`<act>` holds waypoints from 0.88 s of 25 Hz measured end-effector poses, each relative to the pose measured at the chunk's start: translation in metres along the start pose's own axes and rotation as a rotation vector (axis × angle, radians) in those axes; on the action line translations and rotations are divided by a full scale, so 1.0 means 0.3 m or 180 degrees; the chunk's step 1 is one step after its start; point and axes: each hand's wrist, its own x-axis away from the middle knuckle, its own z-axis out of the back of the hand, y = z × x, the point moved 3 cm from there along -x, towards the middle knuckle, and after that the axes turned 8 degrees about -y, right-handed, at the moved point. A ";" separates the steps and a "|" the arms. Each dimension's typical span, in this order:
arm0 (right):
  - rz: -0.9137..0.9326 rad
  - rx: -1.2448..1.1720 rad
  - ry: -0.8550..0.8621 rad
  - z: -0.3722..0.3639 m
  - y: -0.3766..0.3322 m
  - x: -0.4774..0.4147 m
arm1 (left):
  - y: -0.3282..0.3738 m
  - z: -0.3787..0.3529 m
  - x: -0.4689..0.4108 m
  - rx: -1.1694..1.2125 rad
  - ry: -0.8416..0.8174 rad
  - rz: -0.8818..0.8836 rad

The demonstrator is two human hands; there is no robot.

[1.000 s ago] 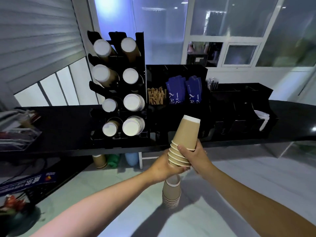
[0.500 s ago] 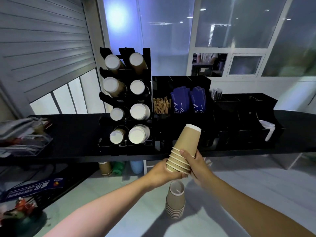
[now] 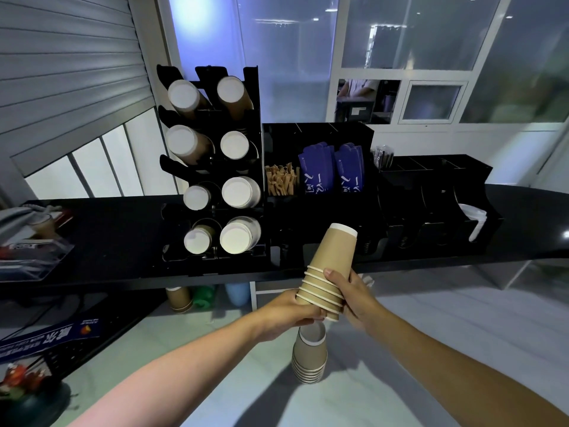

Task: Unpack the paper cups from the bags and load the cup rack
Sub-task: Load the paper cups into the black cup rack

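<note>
I hold a nested stack of brown paper cups (image 3: 331, 266) upside down and tilted, bottom end up toward the counter. My left hand (image 3: 289, 312) grips the stack's rim end from the left; my right hand (image 3: 354, 292) grips it from the right, thumb across the rims. A second brown cup stack (image 3: 309, 357) stands on the pale floor just below my hands. The black cup rack (image 3: 255, 124) stands on the black counter (image 3: 117, 229), two columns wide, every visible slot showing a white cup bottom. No bags are in view.
Right of the rack sit black organisers with wooden stirrers (image 3: 281, 183), blue sleeves (image 3: 331, 172) and napkins (image 3: 474, 215). More cups (image 3: 178, 298) and green and blue items lie under the counter. Clutter at the left end (image 3: 34, 241).
The view tilted up slightly and moved closer to the counter. My hands keep the same hold on the cup stack, which stays about the same place relative to the counter edge.
</note>
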 end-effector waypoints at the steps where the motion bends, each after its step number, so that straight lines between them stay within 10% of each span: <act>1: -0.0013 -0.0011 -0.0010 0.003 0.002 0.000 | -0.009 0.002 -0.004 0.0092 -0.0017 0.0027; 10: -0.0089 0.0174 -0.0276 0.017 -0.019 -0.022 | -0.004 0.002 0.000 0.0514 -0.0221 0.0100; 22: 0.1428 0.1492 -0.0817 -0.382 -0.640 -0.021 | 0.573 0.114 0.272 -0.1056 0.1424 -0.1605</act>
